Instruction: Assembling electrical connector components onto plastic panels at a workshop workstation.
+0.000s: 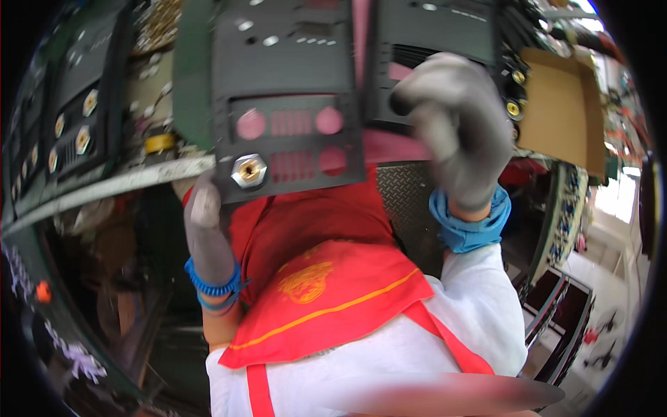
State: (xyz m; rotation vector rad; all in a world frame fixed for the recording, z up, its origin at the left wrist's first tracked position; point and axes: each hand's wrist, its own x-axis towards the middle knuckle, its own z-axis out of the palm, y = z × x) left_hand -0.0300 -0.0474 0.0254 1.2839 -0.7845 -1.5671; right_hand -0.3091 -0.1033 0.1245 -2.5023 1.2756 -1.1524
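A black metal panel (285,73) with round holes and rows of slots lies before me, its near edge jutting past the bench. A brass fitting with a silver hex nut (249,171) sits in its lower left hole. My left hand (207,215), in a grey glove, grips the panel's near left corner; its fingers are mostly hidden beneath. To the right of the panel, my gloved right hand (462,128) is raised with curled fingers, slightly blurred. Whatever it may hold cannot be made out. Under that hand is a second black panel (438,31).
More black panels with brass fittings (83,139) stand at the left. A yellow roll (160,143) and loose small parts lie beside them. At the right are a cardboard box (561,111) and round brass parts (514,108). The pale bench edge (125,186) runs along the left.
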